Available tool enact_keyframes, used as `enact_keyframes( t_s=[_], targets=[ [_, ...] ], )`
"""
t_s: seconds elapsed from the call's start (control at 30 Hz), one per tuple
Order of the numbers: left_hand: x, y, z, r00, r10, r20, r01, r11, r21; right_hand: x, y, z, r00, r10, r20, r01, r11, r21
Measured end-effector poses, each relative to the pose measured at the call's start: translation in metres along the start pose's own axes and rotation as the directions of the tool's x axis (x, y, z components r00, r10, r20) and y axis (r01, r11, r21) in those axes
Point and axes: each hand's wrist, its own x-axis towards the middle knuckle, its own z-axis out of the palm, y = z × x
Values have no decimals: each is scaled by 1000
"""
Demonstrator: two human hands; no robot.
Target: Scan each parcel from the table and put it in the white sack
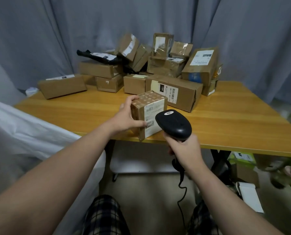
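A small cube-shaped cardboard parcel (151,106) with a white label on its near face stands at the front edge of the wooden table (234,119). My left hand (127,116) grips its left side, fingers over the top edge and thumb on the label. My right hand (186,150) holds a black corded barcode scanner (173,123), whose head points at the label from just in front of it. The white sack (22,129) lies open at the left, beside the table.
Several cardboard parcels (173,92) and a black mailer bag (99,56) are piled at the back of the table. A grey curtain hangs behind. Boxes and white packaging (249,195) lie on the floor at the right. The scanner cable (182,192) hangs down between my knees.
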Motion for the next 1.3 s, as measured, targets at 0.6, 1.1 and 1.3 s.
enact_keyframes(
  t_s=[0.6, 1.1, 1.3],
  targets=[
    [5, 16, -11, 960, -281, 3, 272, 925, -266, 36, -70, -23, 984, 133, 120, -118, 984, -130],
    [-4, 18, -17, 927, -376, -3, 333, 824, -458, 62, -128, -7, 965, 137, 224, -46, 927, -371],
    [-32, 10, -45, 925, -312, -218, 159, 836, -525, 53, -127, 34, 940, 26, 340, 77, 955, -287]
  ],
)
